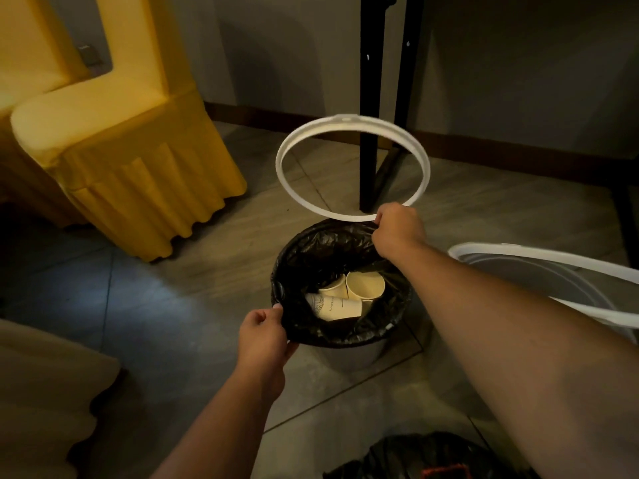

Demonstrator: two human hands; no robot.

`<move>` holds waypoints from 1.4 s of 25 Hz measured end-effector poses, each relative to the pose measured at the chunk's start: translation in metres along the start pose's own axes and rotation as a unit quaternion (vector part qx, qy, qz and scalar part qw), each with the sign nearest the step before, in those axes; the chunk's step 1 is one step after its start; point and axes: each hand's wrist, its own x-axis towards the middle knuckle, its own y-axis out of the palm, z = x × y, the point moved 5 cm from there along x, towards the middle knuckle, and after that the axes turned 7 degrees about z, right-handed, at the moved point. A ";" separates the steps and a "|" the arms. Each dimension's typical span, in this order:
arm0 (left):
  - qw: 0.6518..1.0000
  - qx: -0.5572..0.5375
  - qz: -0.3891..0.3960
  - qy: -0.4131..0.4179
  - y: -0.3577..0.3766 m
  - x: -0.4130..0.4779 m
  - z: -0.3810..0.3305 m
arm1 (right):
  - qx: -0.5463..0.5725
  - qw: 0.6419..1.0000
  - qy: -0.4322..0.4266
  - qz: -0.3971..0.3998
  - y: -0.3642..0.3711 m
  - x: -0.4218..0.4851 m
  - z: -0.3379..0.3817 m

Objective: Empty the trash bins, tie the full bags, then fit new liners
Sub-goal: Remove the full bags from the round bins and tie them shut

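Note:
A small grey bin (pixel 352 356) stands on the floor, lined with a black bag (pixel 311 254) folded over its rim. Several paper cups (pixel 364 284) lie inside. My right hand (pixel 397 231) grips the near edge of a white plastic ring (pixel 287 188), which is lifted clear and tilted up above the far side of the bin. My left hand (pixel 264 335) pinches the bag's edge at the near left rim.
A second white bin with its ring (pixel 539 252) stands to the right, partly behind my forearm. A black bag (pixel 432 454) lies at the bottom edge. Yellow-covered chairs (pixel 138 150) stand at left, black table legs (pixel 370 98) behind the bin, a beige cloth (pixel 45 392) at lower left.

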 end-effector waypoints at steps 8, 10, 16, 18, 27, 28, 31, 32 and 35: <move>0.996 0.016 0.037 0.079 0.004 -0.011 -0.028 | 0.023 1.000 0.014 0.007 -0.001 -0.001 0.001; 0.994 0.024 0.043 0.096 0.007 -0.013 -0.030 | 0.048 0.999 0.008 0.017 -0.005 -0.001 0.005; 0.990 0.028 0.075 0.119 0.008 -0.012 -0.035 | 0.147 0.985 0.028 0.082 -0.006 0.000 0.010; 0.989 0.042 0.071 0.121 0.009 -0.013 -0.032 | 0.145 0.984 0.043 0.091 -0.007 0.000 0.010; 0.991 0.029 0.091 0.092 0.003 -0.007 -0.029 | 0.144 0.966 0.002 0.215 0.003 -0.001 0.025; 0.990 0.046 0.094 0.097 0.003 -0.007 -0.028 | 0.141 0.964 -0.010 0.228 0.000 -0.002 0.028; 0.988 0.077 0.073 0.108 0.001 -0.008 -0.030 | 0.141 0.950 -0.018 0.277 -0.012 -0.003 0.041; 0.989 0.075 0.066 0.107 -0.002 -0.006 -0.031 | 0.147 0.950 -0.021 0.276 -0.018 -0.002 0.044; 0.993 0.048 0.063 0.087 -0.008 -0.005 -0.031 | 0.118 0.959 -0.015 0.259 -0.036 -0.002 0.045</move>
